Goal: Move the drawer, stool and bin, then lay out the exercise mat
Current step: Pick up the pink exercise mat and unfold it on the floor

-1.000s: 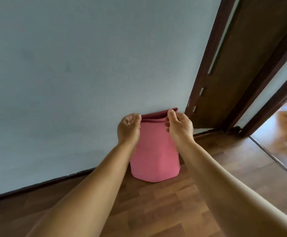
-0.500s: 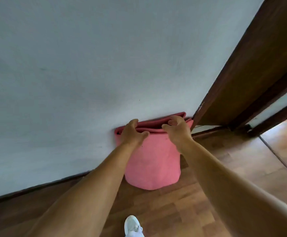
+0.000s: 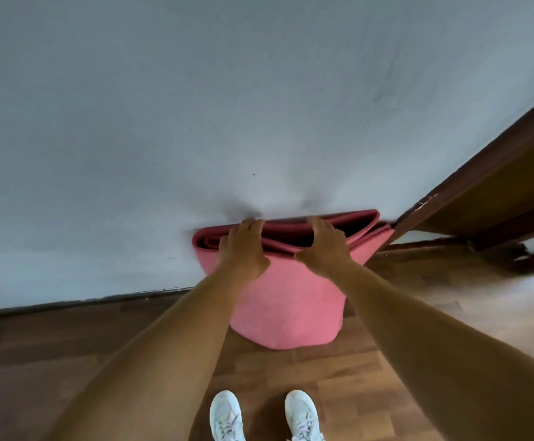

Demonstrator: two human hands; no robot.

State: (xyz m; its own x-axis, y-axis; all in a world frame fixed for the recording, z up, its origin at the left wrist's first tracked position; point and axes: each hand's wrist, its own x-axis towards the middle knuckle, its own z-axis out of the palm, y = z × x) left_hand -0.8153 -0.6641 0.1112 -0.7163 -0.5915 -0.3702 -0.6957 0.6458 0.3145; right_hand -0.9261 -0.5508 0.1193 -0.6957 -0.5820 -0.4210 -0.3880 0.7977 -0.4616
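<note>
Pale grey wall (image 3: 195, 106) fills most of the head view, meeting a wood floor (image 3: 339, 377) along a dark skirting (image 3: 68, 303), with a dark brown door frame (image 3: 469, 173) at the right. No writing or brand shows anywhere. Folded pink mat (image 3: 291, 300) stands on end on the floor, leaning against the wall just beside the frame; its top edge shows several darker red layers and its lower corners are rounded. Left hand (image 3: 243, 249) grips the top edge near the mat's left end, fingers curled over the layers. Right hand (image 3: 323, 249) holds the same edge near the middle, fingers hooked over the top, thumb on the pink front face. Two white shoes (image 3: 265, 415) stand on the floor below.
</note>
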